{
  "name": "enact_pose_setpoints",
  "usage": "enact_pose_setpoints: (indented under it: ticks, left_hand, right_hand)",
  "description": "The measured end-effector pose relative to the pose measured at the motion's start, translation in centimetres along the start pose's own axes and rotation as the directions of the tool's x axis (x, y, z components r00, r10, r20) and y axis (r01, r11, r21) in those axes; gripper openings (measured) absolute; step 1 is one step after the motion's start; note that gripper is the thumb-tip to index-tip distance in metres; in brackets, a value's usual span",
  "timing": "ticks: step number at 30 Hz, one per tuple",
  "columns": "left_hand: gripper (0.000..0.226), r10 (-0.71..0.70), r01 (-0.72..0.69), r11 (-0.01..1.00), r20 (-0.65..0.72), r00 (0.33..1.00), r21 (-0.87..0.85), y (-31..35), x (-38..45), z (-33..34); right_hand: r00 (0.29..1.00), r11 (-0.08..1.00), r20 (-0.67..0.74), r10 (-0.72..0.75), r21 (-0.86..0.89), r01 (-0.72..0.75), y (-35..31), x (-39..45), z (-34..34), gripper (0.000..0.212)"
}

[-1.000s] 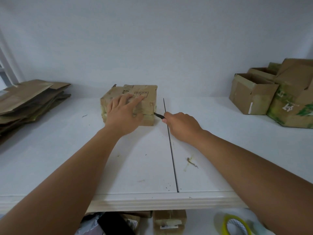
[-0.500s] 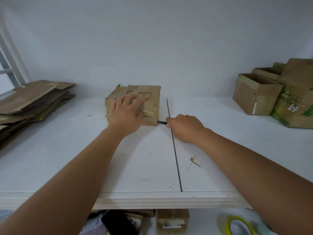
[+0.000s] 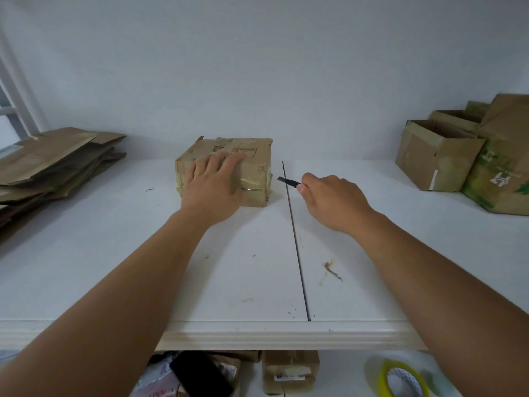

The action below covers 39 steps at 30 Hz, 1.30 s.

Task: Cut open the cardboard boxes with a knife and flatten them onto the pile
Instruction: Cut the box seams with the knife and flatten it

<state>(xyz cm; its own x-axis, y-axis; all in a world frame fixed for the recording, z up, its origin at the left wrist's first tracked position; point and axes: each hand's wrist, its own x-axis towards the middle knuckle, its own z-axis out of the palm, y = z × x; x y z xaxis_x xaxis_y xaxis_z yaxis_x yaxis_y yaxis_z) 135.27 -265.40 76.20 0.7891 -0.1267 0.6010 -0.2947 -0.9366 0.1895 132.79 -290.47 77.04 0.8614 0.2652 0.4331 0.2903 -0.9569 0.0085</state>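
Closed brown cardboard box (image 3: 229, 167), taped along its front seam, at the middle of the white bench (image 3: 114, 267), near the back wall
Left hand (image 3: 213, 186) flat on the box top and front edge, fingers straight and slightly spread, pressing down
Right hand (image 3: 333, 200) just right of the box, fingers curled round a slim black knife (image 3: 288, 181); blade tip aimed at the box's right side, not touching, a narrow gap between
Knife directly above the dark seam line (image 3: 294, 239) in the bench top
Pile of flattened brown cardboard (image 3: 54, 164) at far left, well apart from the box
Open brown cardboard boxes (image 3: 438, 156) at far right, beside a green-printed carton (image 3: 498, 173)
Roll of yellow tape (image 3: 400, 378) below the bench's front edge, lower right
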Motion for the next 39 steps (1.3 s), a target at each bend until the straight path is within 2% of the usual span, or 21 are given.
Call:
enact_pose_setpoints:
  ticks: [7, 10, 15, 16, 18, 20, 22, 23, 26, 29, 32, 37, 39]
  left_hand:
    - [0.055, -0.050, 0.049, 0.998, -0.046, 0.998, -0.032, -0.4, -0.4, -0.3]
    - [0.054, -0.097, 0.097, 0.994, -0.002, 0.995, -0.045, -0.5, -0.6, -0.9]
    - [0.060, -0.016, 0.016, 1.000, -0.013, 1.000, 0.004, 0.0, -0.8, -1.9]
    - [0.059, -0.003, 0.001, 0.999, -0.043, 0.999, -0.039, 0.1, -0.8, -2.0]
    - [0.050, -0.012, -0.016, 0.966, -0.106, 0.994, -0.258, 0.3, -0.9, -2.3]
    - [0.038, -0.046, -0.031, 0.856, -0.134, 0.990, -0.516, 0.5, -1.1, -2.8]
    - [0.041, -0.067, -0.056, 0.766, -0.166, 0.984, -0.640, 0.7, -1.4, -3.1]
    - [0.044, -0.071, -0.066, 0.754, -0.180, 0.981, -0.653, 0.9, -1.5, -3.1]
    - [0.036, -0.036, -0.100, 0.828, -0.232, 0.972, -0.551, 0.7, -1.3, -2.7]
    - [0.028, -0.052, -0.015, 0.884, -0.131, 0.990, -0.466, -0.1, -0.9, -2.2]
    - [0.031, -0.059, 0.066, 0.881, 0.030, 0.998, -0.468, -0.5, -0.8, -1.9]
    - [0.032, -0.058, 0.058, 0.913, 0.011, 0.998, -0.405, 0.1, -0.9, -1.6]
    - [0.032, -0.060, 0.070, 0.892, 0.035, 0.998, -0.446, 0.1, -0.9, -1.7]
  right_hand:
    - [0.998, 0.994, -0.016, -0.053, 0.095, 0.055, -0.4, -0.4, 0.0, 0.027]
    - [0.997, 0.990, 0.016, -0.069, 0.127, 0.067, -0.6, -0.4, 0.2, 0.029]
    - [0.996, 0.984, 0.025, -0.089, 0.155, 0.084, -0.6, -0.3, 0.4, 0.026]
    - [0.996, 0.983, 0.023, -0.089, 0.165, 0.084, -0.6, -0.2, 0.5, 0.024]
    - [0.996, 0.979, 0.009, -0.092, 0.183, 0.089, -0.5, -0.2, 0.6, 0.022]
    - [0.995, 0.976, -0.002, -0.101, 0.194, 0.099, -0.5, -0.3, 0.7, 0.023]
    - [0.994, 0.975, -0.012, -0.113, 0.192, 0.113, -0.5, -0.2, 0.7, 0.026]
    - [0.993, 0.975, -0.016, -0.119, 0.189, 0.120, -0.6, -0.2, 0.8, 0.026]
    - [0.991, 0.971, -0.027, -0.132, 0.196, 0.135, -0.7, -0.1, 0.8, 0.025]
    - [0.987, 0.967, -0.036, -0.154, 0.198, 0.158, -1.0, -0.1, 0.8, 0.025]
    - [0.983, 0.964, -0.041, -0.179, 0.193, 0.184, -1.4, -0.2, 0.7, 0.025]
    - [0.976, 0.957, -0.046, -0.214, 0.191, 0.219, -2.0, -0.1, 0.7, 0.025]
    - [0.975, 0.956, -0.046, -0.219, 0.187, 0.224, -2.1, -0.1, 0.6, 0.026]
